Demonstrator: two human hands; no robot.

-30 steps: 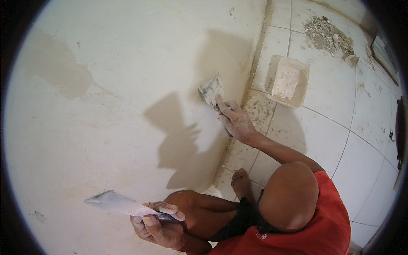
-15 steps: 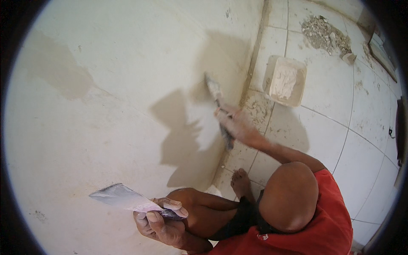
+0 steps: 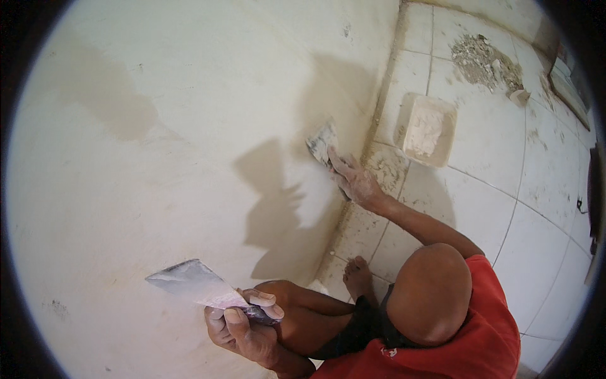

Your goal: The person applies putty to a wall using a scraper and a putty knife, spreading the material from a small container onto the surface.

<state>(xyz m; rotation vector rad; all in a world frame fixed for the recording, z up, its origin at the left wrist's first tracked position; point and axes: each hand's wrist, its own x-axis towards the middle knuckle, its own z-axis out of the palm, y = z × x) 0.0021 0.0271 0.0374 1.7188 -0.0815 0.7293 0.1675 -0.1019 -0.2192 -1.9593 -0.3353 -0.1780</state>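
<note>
One scraper [image 3: 211, 291] gripped in left hand [image 3: 247, 326]; another scraper [image 3: 324, 146] gripped in right hand [image 3: 360, 182]; blades [image 3: 186, 276] up-left of both hands

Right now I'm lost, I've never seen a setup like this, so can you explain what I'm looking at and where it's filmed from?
There's no machine here, just a person's two bare hands. The view comes from a wide fisheye camera worn on the head, looking down, so straight edges bend near the rim. The left hand holds a flat scraper by its dark handle. The right hand holds a smeared scraper at the pale wall. On the tiled floor are a tray of whitish material and a rubble heap.
</note>
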